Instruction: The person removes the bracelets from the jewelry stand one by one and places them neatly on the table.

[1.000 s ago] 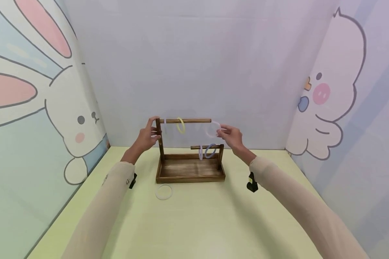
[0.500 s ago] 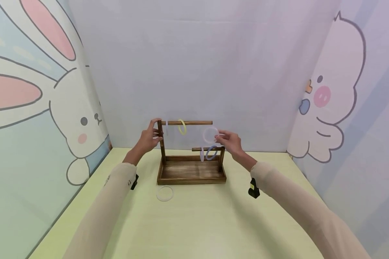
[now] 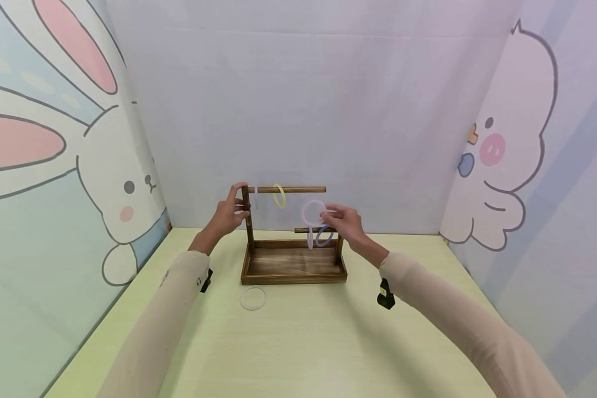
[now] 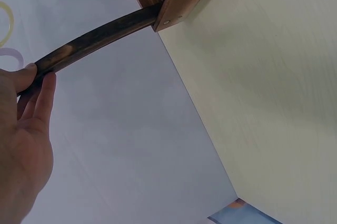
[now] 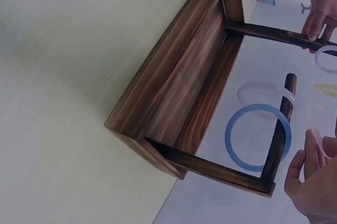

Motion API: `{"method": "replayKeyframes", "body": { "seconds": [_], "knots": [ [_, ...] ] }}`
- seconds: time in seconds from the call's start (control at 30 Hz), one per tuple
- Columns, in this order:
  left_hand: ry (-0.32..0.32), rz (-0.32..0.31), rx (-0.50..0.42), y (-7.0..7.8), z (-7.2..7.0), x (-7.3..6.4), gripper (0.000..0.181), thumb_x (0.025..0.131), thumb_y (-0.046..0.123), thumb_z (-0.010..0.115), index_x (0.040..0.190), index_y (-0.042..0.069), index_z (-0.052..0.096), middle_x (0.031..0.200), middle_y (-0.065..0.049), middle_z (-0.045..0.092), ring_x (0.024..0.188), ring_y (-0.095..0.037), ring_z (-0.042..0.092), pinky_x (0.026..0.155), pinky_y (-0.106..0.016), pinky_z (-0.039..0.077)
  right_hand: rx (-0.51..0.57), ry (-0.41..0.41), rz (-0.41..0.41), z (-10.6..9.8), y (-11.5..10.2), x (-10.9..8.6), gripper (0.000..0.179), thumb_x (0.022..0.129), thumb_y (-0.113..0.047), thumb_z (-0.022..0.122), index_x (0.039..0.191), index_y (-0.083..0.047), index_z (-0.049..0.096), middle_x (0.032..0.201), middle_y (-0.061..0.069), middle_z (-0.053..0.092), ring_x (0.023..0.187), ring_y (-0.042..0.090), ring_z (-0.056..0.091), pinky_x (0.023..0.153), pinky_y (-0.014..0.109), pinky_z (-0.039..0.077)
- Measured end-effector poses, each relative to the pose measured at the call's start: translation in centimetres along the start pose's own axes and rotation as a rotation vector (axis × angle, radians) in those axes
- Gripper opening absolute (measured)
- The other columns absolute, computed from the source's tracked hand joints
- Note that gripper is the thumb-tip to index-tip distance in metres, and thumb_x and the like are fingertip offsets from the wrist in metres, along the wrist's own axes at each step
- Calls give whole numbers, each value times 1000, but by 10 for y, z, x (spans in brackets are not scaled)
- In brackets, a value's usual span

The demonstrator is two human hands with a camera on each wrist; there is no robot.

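A dark wooden bangle stand [image 3: 293, 279] has a tray base, a tall post with an upper bar [image 3: 305, 189] and a short post with a lower bar [image 3: 300, 230]. My left hand [image 3: 227, 214] grips the tall post [image 4: 100, 39] near its top. With thumb and fingertips my right hand [image 3: 347, 224] pinches a pale pink translucent bangle [image 3: 303, 213], which overlaps the space between the two bars. A yellow bangle [image 3: 283, 198] and a lavender bangle [image 3: 256, 197] hang on the upper bar. The lower bar carries a blue bangle [image 5: 228, 137] and another lavender bangle [image 3: 310, 239].
On the pale table [image 3: 298, 342] a white bangle [image 3: 253, 309] lies flat in front of the tray's left corner. A plain grey-white wall [image 3: 298, 110] rises close behind the stand, with cartoon-printed walls at both sides.
My right hand has carried the pale pink bangle down and left, from beside the upper bar's free end to just above the lower bar. The left hand keeps its grip on the tall post.
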State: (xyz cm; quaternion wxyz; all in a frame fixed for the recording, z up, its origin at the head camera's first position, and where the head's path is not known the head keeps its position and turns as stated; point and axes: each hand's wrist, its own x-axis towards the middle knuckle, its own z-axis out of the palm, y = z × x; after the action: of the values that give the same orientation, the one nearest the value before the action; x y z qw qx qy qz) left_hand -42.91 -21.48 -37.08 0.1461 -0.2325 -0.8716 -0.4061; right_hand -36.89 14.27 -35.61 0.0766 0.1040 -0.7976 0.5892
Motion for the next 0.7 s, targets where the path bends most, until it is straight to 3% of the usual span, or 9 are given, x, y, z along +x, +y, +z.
{"method": "replayKeyframes", "body": {
  "seconds": [0.23,0.43,0.7],
  "knots": [
    [-13,-23,12,2,-2,-3,86,97,-8,66,160,27,20,130,-30,64,123,-45,64,96,-57,57,-28,-40,9,8,0,-4,38,102,-11,68,139,-2,65,122,21,72,110,30,73,92,37,61],
    [-13,-21,9,4,-2,-4,85,98,-9,65,160,26,20,131,-30,64,125,-44,63,98,-55,56,-62,-51,-6,14,-1,-8,39,102,-12,69,139,-4,65,119,17,75,108,26,74,87,32,62],
    [-14,-32,15,4,-1,-2,86,98,-8,66,160,30,20,130,-28,65,124,-43,64,94,-57,57,-28,-103,-12,23,-4,-16,38,102,-9,68,139,-2,65,118,19,75,108,34,73,78,28,60]
  ]
}}
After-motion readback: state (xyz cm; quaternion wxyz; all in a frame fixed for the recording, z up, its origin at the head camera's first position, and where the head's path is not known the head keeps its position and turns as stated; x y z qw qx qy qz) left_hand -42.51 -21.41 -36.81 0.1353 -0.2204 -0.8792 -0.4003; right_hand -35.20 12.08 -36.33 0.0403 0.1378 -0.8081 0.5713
